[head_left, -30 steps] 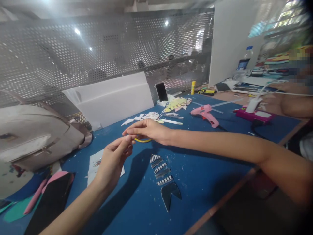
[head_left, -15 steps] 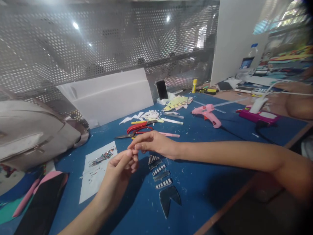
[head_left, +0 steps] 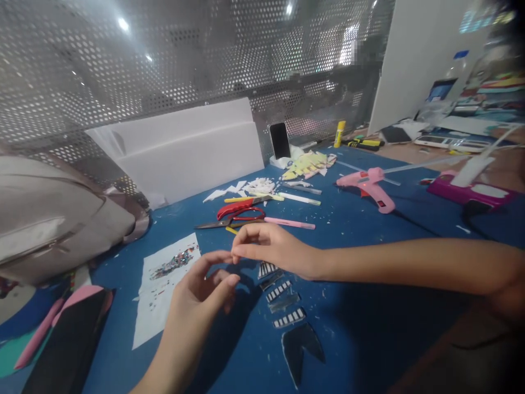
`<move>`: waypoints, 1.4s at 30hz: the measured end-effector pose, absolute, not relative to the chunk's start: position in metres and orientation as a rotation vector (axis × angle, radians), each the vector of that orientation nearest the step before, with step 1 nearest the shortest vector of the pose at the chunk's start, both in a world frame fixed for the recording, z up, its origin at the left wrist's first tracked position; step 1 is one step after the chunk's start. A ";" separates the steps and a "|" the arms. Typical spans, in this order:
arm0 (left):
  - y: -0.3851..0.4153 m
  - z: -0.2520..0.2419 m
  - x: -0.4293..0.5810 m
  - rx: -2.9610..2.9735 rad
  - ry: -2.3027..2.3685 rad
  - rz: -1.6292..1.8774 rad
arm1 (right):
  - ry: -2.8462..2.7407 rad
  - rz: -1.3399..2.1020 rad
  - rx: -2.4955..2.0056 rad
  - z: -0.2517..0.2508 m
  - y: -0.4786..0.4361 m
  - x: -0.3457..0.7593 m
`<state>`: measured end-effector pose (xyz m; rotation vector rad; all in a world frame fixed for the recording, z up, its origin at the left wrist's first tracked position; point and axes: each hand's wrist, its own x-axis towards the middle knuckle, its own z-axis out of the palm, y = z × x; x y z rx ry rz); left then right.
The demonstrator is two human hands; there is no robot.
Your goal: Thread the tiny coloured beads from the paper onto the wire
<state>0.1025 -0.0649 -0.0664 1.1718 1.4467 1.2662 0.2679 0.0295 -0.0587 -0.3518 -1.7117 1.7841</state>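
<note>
My left hand (head_left: 203,293) is in front of the white paper sheet (head_left: 144,323), thumb and fingers apart. Its index fingertip meets the fingertips of my right hand (head_left: 283,250), which are pinched together. Anything between those right fingertips is too small to make out. Below my right hand, a row of flat fish-shaped pieces lies on the blue table: black-and-white striped strips (head_left: 289,317), plain dark strips (head_left: 284,302) and a dark forked tail piece (head_left: 301,347). The uppermost striped piece is partly hidden by my right hand. Colourful sequin-like bits (head_left: 174,264) are heaped on the paper.
Red-handled scissors (head_left: 238,209), a pink marker (head_left: 289,222) and white scraps (head_left: 260,186) lie beyond my hands. A pink glue gun (head_left: 373,190) and a magenta power strip (head_left: 455,191) are at right. A bag (head_left: 61,213) stands left; a phone (head_left: 280,141) leans at the back.
My left thumb and fingers have spread apart from their earlier pinch. My right hand stays pinched. The view has shifted slightly, so the table things sit further right.
</note>
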 end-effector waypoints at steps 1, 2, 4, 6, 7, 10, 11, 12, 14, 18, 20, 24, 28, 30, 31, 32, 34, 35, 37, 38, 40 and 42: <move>-0.066 -0.067 0.102 1.160 1.446 1.314 | -1.746 1.792 -0.359 -0.058 0.029 0.270; -0.067 -0.067 0.101 1.177 1.444 1.357 | -1.769 1.819 -0.367 -0.057 0.027 0.271; -0.069 -0.066 0.100 1.285 1.435 1.406 | -1.801 1.918 -0.369 -0.057 0.021 0.273; -0.072 -0.066 0.100 1.402 1.407 1.394 | -1.784 2.024 -0.354 -0.058 0.015 0.274; -0.073 -0.065 0.100 1.435 1.389 1.375 | -1.776 2.060 -0.353 -0.059 0.012 0.274; -0.074 -0.062 0.102 1.448 1.342 1.340 | -1.740 2.088 -0.424 -0.058 0.005 0.273; -0.073 -0.061 0.103 1.430 1.325 1.354 | -1.716 2.084 -0.462 -0.057 0.004 0.272; -0.072 -0.061 0.104 1.398 1.312 1.373 | -1.685 2.084 -0.498 -0.056 0.003 0.271; -0.070 -0.061 0.104 1.301 1.289 1.399 | -1.615 2.104 -0.536 -0.055 0.001 0.269; -0.065 -0.065 0.101 1.165 1.230 1.405 | -1.556 2.137 -0.513 -0.058 -0.001 0.267; -0.063 -0.067 0.099 1.179 1.232 1.416 | -1.555 2.131 -0.501 -0.060 -0.002 0.267; -0.064 -0.066 0.099 1.213 1.262 1.404 | -1.569 2.122 -0.464 -0.061 -0.001 0.269; -0.066 -0.058 0.102 1.098 1.165 1.393 | -1.774 2.008 -0.435 -0.057 0.003 0.271; -0.067 -0.053 0.102 1.064 1.143 1.401 | -1.899 1.879 -0.430 -0.053 0.007 0.273; -0.066 -0.052 0.102 1.072 1.159 1.405 | -1.957 1.802 -0.411 -0.051 0.010 0.274; -0.066 -0.051 0.101 1.090 1.191 1.406 | -2.019 1.694 -0.405 -0.048 0.013 0.275; -0.064 -0.051 0.099 1.125 1.276 1.380 | -2.153 1.429 -0.373 -0.044 0.019 0.278; -0.063 -0.052 0.099 1.138 1.314 1.351 | -2.222 1.287 -0.369 -0.041 0.022 0.280; -0.061 -0.055 0.097 1.160 1.372 1.284 | -2.374 0.979 -0.346 -0.038 0.027 0.283; -0.060 -0.057 0.097 1.173 1.391 1.248 | -2.427 0.835 -0.327 -0.037 0.029 0.284; -0.059 -0.061 0.097 1.187 1.417 1.180 | -2.491 0.629 -0.297 -0.037 0.031 0.286; -0.059 -0.063 0.097 1.184 1.420 1.130 | -2.519 0.520 -0.275 -0.039 0.032 0.286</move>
